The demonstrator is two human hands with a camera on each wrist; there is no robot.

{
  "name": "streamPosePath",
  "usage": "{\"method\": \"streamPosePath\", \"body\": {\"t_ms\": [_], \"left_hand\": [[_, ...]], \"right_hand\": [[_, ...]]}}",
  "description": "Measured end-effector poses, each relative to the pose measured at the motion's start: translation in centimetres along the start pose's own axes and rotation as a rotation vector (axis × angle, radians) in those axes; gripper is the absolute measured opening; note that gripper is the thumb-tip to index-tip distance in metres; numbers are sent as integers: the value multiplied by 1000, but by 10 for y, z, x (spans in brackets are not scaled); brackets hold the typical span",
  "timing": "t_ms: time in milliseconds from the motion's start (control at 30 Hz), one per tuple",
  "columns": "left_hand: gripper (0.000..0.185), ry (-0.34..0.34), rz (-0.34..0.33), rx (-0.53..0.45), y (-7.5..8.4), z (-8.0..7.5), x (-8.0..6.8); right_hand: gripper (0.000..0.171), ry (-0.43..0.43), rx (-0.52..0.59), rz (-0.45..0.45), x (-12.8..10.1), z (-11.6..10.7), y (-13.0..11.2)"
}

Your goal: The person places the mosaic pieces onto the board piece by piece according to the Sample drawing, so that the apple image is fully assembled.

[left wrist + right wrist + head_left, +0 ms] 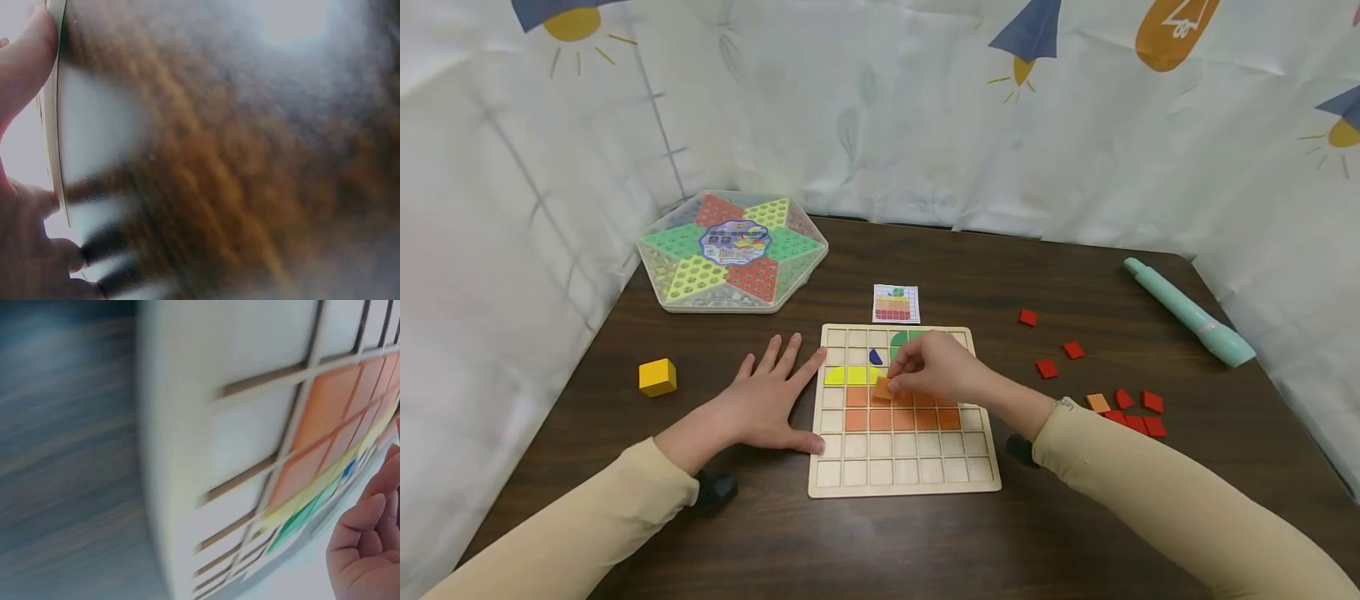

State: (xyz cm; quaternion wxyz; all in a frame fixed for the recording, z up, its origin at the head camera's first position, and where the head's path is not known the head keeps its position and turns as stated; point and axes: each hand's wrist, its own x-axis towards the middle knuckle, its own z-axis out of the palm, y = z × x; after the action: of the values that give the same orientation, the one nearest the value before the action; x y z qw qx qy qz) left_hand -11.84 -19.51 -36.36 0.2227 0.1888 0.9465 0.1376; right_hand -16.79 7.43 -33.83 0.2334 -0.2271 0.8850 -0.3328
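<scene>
A wooden grid board [904, 448] lies on the dark table. Two rows of orange tiles [880, 420] fill part of its middle. Above them are yellow tiles [856, 376], with a small blue piece [876, 357] and green tiles [898, 339] near the top, partly covered by my right hand. My right hand [943, 367] pinches a square orange tile [882, 388] over the upper orange row, its edge overlapping the yellow row. Spread flat, my left hand [763, 407] has its thumb and index fingertip at the board's left edge. In the right wrist view, curled fingers [362, 525] show beside the board.
A small printed picture card [896, 304] lies behind the board. Several red tiles [1047, 369] and one loose orange tile [1097, 403] are scattered to the right. A yellow block [657, 377] sits left, a Chinese checkers box [737, 275] back left, a teal tube-shaped object [1183, 308] back right.
</scene>
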Motion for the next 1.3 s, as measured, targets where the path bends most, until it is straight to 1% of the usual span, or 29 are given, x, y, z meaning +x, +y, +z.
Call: {"method": "streamPosePath", "body": {"t_ms": [133, 333, 500, 767, 933, 1167, 1300], "left_hand": [[125, -7, -9, 6, 1, -1, 2], [125, -6, -9, 17, 0, -1, 3], [125, -1, -6, 24, 0, 0, 4], [125, 1, 0, 19, 0, -1, 2], [124, 0, -1, 22, 0, -1, 1], [125, -9, -8, 22, 1, -2, 1], [125, -15, -8, 16, 1, -2, 1]], "right_hand": [[5, -16, -22, 10, 11, 13, -15], [5, -41, -88, -33, 25, 26, -30], [6, -33, -146, -65, 33, 34, -37], [6, -36, -209, -91, 38, 41, -44], [6, -33, -274, -112, 40, 43, -48], [7, -48, -372, -73, 44, 46, -53], [8, -54, -450, -74, 45, 48, -55]]}}
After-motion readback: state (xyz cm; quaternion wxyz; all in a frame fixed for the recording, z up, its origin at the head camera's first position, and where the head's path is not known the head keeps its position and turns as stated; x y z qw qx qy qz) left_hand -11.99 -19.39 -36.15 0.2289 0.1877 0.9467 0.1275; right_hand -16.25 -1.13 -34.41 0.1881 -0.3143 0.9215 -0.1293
